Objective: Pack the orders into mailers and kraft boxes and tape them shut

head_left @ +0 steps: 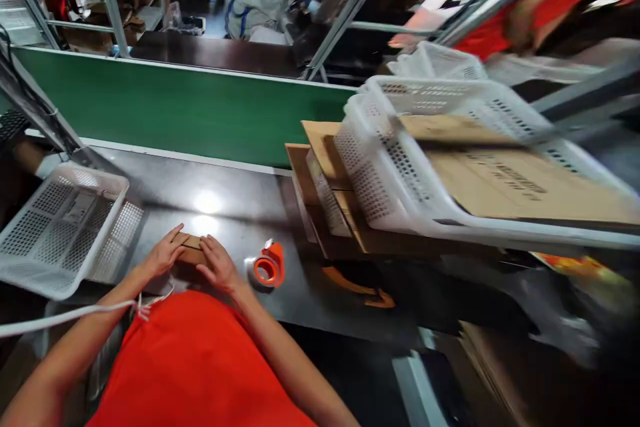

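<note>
A small brown cardboard box (192,255) lies on the metal tabletop (220,207), close against the red apron. My left hand (167,251) rests on its left end, fingers extended over the top. On the right end lies my right hand (219,265), with its fingers spread and the thumb apart. A dark line runs along the top of the box between the hands. To the right of my right hand, an orange tape dispenser (269,265) with a roll of tape sits on the table.
White perforated baskets (65,227) stand at the left. Stacked white baskets (400,173) holding flat cardboard (500,173) jut in at the right, above cardboard sheets. A green panel (200,113) borders the far edge; people in red are beyond.
</note>
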Motion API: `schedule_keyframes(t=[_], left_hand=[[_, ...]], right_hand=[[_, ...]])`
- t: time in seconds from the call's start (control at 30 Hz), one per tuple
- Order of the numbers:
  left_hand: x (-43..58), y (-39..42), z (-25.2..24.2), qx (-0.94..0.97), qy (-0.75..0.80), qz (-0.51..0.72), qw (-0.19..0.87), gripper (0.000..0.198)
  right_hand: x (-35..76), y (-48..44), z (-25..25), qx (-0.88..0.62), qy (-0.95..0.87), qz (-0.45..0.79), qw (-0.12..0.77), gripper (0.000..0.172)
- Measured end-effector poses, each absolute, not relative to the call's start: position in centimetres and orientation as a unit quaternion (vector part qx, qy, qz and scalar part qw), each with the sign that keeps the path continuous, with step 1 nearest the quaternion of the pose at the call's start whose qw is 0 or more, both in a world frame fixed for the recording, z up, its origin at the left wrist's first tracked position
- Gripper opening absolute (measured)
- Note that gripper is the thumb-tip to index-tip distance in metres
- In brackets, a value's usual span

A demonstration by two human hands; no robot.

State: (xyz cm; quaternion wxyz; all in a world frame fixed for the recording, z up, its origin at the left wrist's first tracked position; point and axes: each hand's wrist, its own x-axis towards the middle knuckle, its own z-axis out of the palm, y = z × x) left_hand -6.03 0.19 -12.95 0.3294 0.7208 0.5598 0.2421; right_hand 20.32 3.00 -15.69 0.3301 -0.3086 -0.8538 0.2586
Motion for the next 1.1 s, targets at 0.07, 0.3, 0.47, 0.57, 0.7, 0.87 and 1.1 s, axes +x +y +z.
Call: schedule_keyframes(t=[0.07,0.3,0.47,0.57,0.7,0.87,1.1], left_hand=[[-6.5,0.9,-12.0,0.702,0.561,0.238,0.368,0.058],[-9.7,-2.9,-12.9,0.491,0.592,0.255,0.586,0.078],[-12.6,-9.9,-14.5,0.419,0.667,0.294,0.542,0.053],[-13.9,-14.5,-15.8,0.338,0.742,0.325,0.479,0.050],[-14.1,-21.2,-18.1,0.224,0.813,0.340,0.415,0.050],[-10.7,-29.1,-20.7,0.137,0.849,0.310,0.405,0.041],[-2.3,-35.4,-21.9,0.092,0.832,0.309,0.452,0.034]], right_hand=[[21.0,4.2,-16.4,-0.287,-0.872,0.259,0.302,0.074],[22.1,4.3,-17.5,-0.243,-0.892,0.233,0.303,0.085],[22.1,3.5,-18.2,-0.258,-0.882,0.232,0.319,0.077],[22.3,3.7,-18.7,-0.268,-0.884,0.228,0.307,0.075],[22.8,3.7,-19.1,-0.278,-0.890,0.204,0.298,0.074],[23.2,3.7,-19.0,-0.271,-0.902,0.174,0.286,0.078],[24.3,4.1,-18.9,-0.225,-0.929,0.140,0.258,0.087]])
